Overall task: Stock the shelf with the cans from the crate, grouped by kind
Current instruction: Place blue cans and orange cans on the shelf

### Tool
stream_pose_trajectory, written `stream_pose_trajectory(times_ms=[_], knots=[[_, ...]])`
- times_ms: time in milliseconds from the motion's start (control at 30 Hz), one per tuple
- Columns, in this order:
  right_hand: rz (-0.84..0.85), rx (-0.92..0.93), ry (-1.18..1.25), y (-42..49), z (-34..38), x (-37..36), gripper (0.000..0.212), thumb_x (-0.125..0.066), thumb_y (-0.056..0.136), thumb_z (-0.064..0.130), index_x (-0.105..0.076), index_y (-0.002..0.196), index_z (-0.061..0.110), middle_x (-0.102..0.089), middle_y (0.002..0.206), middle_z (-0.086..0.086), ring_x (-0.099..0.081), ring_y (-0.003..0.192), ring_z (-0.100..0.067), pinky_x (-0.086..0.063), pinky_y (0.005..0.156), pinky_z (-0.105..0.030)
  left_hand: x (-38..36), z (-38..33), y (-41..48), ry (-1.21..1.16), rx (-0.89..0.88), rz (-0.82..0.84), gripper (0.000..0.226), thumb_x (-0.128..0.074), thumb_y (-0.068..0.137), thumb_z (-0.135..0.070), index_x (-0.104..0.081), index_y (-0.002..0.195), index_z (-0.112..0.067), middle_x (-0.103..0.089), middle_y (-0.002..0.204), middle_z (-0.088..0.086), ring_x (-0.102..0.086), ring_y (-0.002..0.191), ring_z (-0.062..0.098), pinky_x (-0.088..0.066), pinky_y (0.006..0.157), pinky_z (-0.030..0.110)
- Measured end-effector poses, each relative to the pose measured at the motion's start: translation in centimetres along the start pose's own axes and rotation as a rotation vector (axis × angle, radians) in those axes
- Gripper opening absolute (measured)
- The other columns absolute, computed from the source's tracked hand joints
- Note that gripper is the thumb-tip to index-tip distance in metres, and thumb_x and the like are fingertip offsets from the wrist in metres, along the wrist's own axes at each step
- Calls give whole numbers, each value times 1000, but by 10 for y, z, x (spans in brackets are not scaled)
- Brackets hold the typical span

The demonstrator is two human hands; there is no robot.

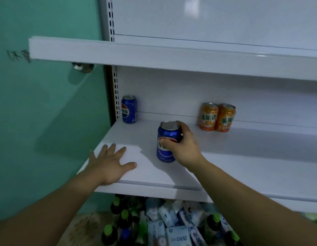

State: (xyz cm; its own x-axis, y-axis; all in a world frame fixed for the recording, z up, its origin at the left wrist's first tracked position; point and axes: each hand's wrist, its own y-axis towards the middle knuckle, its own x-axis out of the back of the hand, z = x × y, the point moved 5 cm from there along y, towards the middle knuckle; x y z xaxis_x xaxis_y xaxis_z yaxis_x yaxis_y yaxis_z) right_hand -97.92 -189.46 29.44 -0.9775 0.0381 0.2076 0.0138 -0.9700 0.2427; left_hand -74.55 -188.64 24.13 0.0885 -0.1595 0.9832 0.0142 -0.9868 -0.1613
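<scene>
On the middle shelf, your right hand [185, 146] has fingers and thumb wrapped round a blue aluminium drink can with a red, white and blue roundel [166, 134], thumb across the label and fingertips over the far rim. The can stands upright near the centre of the board. Its base looks to be on or only just above the surface, which I cannot settle from this angle. Your left hand [110, 164] lies spread and flat, palm down, on the front left corner of the white metal shelf [242, 166], holding nothing. Outward from there, a second blue can of the same kind [129, 109] stands alone in the back left corner against the rear panel, well apart from the one you hold. Two orange drink cans [209, 117] stand at the back, right of centre, touching each other. That makes three cans placed and one in hand: the orange group is formed, while the blue pair is not yet together. My judgement is that the held can belongs just beside the back-left one. The crate is not plainly in view, so you cannot read how many cans are left to stock. Below the shelf lie dark bottles with green caps [125, 217] and blue-and-white cartons [177, 237].
</scene>
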Motion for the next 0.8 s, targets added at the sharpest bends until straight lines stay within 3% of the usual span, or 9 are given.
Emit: stream_pose_trajectory(times_ms=[67,200,267,433,600,800], knots=[[10,19,-35,21,-4,-16,55,-80,76,19,-47,117,33,-56,118,7,-57,107,-16,-50,93,-36,-2,3,1,-14,-5,-12,88,-18,77,-84,4,150,-39,14,160,-5,13,147,19,8,115,54],[70,-14,-23,61,-6,-44,57,-76,81,19,-45,125,35,-54,112,17,-53,106,-11,-43,89,-26,-4,5,2,-19,-9,-33,90,-18,77,-85,4,150,-39,14,160,-5,13,147,18,7,116,54],[88,-15,-62,81,-7,-54,63,-74,84,22,-41,136,31,-51,116,14,-51,105,-10,-41,89,-25,-3,4,2,-27,-6,-32,90,-19,77,-85,4,150,-39,15,159,-5,14,146,18,8,116,53],[98,18,-117,131,-13,-79,65,-76,81,17,-41,136,22,-56,119,4,-54,104,-12,-43,87,-26,-4,8,5,-29,9,-24,90,-18,76,-85,6,150,-40,18,158,-6,17,146,16,10,116,53],[42,21,-241,172,-34,-97,85,-81,73,17,-33,143,22,-50,132,-9,-57,112,-24,-48,93,-33,-7,10,5,-49,13,-25,90,-18,76,-85,7,150,-40,19,158,-6,19,145,16,12,116,52],[10,28,-272,202,-41,-107,85,-78,77,17,-29,145,23,-51,133,-6,-55,118,-25,-47,99,-40,-7,11,5,-67,10,-44,95,-12,70,-87,8,149,-40,20,157,-7,21,144,16,12,116,52]])
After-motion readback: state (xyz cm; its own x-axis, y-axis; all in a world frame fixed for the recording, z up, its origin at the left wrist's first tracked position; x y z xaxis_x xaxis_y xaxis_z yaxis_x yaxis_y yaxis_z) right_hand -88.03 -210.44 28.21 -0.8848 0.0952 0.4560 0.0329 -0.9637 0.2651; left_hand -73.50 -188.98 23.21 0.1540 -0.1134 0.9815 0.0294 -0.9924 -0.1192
